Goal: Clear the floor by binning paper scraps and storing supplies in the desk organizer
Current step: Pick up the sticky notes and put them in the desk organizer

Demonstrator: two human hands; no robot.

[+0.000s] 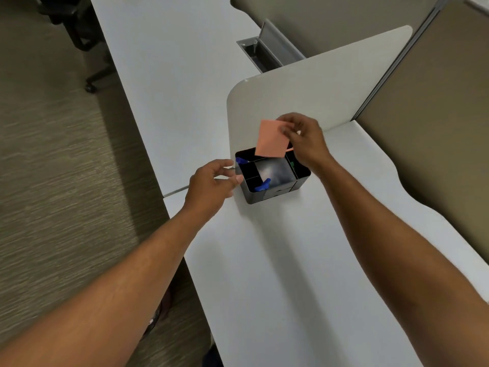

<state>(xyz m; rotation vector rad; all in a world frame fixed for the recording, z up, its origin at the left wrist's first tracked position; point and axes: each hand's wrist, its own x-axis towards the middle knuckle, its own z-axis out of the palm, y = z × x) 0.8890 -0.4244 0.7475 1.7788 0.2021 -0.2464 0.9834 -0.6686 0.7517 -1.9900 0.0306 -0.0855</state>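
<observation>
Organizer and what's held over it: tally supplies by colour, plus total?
Salmon-pink: 1, the sticky-note pad pinched by the right hand above the organizer.
Blue: 2, items and in the left compartments.
Green: 1, item in the right compartment.
Total: 4

Even, soft overhead light leaves the white desk (277, 260) bright without harsh glare. The forearms cast faint, diffuse shadows on it toward 11 o'clock. A pale sheen blooms in the middle compartment of the black desk organizer (272, 178). The whole picture is slightly soft, the carpet (53, 181) smeared at 9 o'clock, and straight edges bow outward near the borders
</observation>
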